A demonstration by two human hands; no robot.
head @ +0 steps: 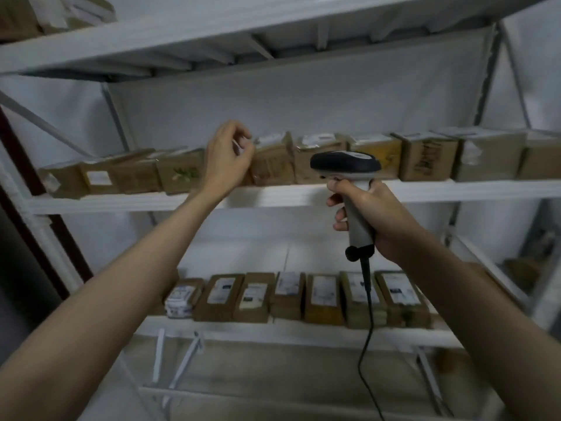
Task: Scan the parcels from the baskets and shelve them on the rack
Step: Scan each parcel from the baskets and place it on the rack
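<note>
Parcels (428, 161) are sitting in a row along the rack's (303, 192) middle shelf, more boxes (323, 299) lining the shelf below.

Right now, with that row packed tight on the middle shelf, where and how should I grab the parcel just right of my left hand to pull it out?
Take the cardboard parcel by its top front edge, coming from the front and above. Its neighbours stand close on both sides, so the flanks give fingers no room, while the top and front face are exposed at the shelf edge. Probably tip it forward first. The left hand is nearest; the right hand holds the scanner.
</note>
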